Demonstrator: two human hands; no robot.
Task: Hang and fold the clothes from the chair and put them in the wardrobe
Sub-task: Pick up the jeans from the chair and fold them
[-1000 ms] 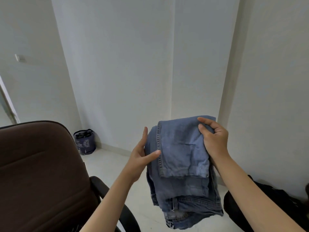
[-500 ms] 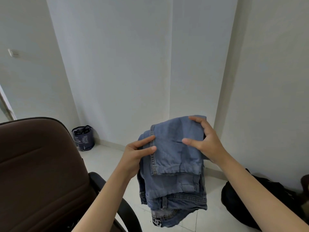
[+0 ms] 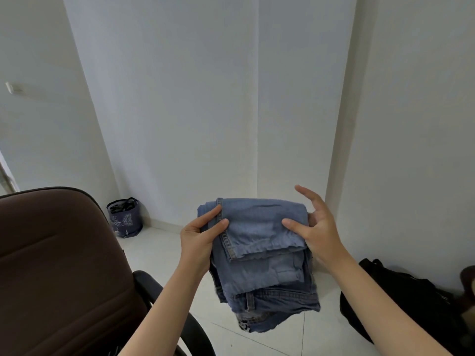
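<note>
— Head view first: what can't you make out?

— The lower end of the folded blue jeans (image 3: 259, 253) hangs down with a dark patch at the bottom I can't read. The brown office chair (image 3: 59, 265) is cut off by the left and bottom edges, only its backrest and one black armrest (image 3: 164, 299) showing. By the right edge a black bag (image 3: 401, 304) lies on the floor, partly behind the right forearm; what is past it at the very edge is too blurred to name.

— Any containers?

— A small dark blue bag (image 3: 125, 217) stands on the white tiled floor (image 3: 159, 250) against the wall, in the corner behind the chair. Its mouth is open with something dark inside; I can't tell what.

— And the hands?

— Both are raised in front of the white panels (image 3: 205, 98), with the jeans between them, in the air, to the right of the chair. The left hand (image 3: 199, 240) pinches the left side of the bundle, thumb on top along the stitched seam and forefinger stretched beside it. The right hand (image 3: 316, 227) is at the right side: its thumb presses on the top layer, the index finger is lifted straight and clear of the cloth, the other fingers curve round the fold's right edge.
</note>
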